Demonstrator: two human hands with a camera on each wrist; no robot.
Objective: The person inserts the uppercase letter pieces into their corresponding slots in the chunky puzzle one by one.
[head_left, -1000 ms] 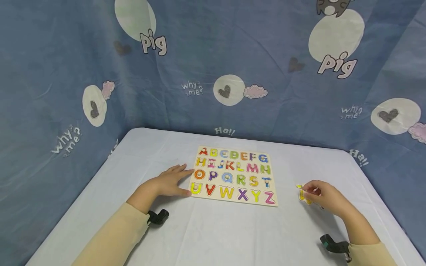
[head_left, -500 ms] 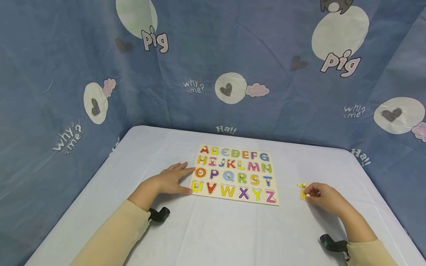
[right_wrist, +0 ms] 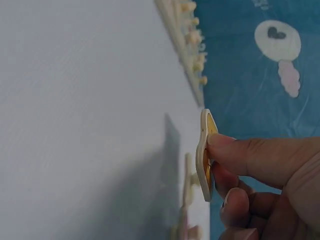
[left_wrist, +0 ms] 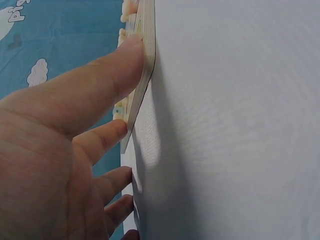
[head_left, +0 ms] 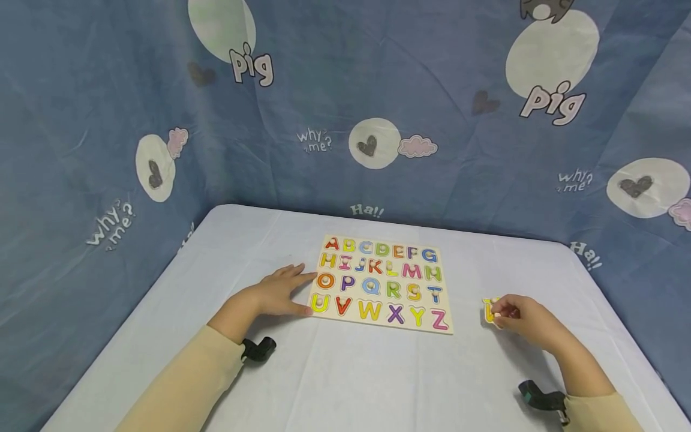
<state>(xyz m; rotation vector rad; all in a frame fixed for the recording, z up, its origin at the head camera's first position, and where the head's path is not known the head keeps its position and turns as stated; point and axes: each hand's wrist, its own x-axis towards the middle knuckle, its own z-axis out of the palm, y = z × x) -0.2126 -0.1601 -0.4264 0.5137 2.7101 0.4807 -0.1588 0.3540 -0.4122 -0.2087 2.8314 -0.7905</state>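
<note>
A wooden alphabet puzzle board (head_left: 353,316) lies flat on the white table. At its left edge rests my left hand (head_left: 275,294), fingers spread, thumb and index fingertip touching the board's side (left_wrist: 149,60) in the left wrist view. To the right of the board, my right hand (head_left: 531,321) pinches a yellow wooden letter piece (right_wrist: 205,162) between thumb and fingers, its face turned towards the palm. Which letter it is I cannot tell. Beyond it in the right wrist view, another knobbed piece (right_wrist: 188,187) lies on the table, partly hidden by the held one.
Colourful letters fill four rows of the board, many with small knobs; W (head_left: 369,310), X (head_left: 396,314), Y and Z show none. A blue printed curtain (head_left: 324,186) rises behind the table (head_left: 351,384). A black wrist camera (head_left: 259,349) sits on each forearm.
My right fingers have shifted among the pieces, and the yellow letter piece in them now overlaps the others in the head view. The left hand stays at the board's edge.
</note>
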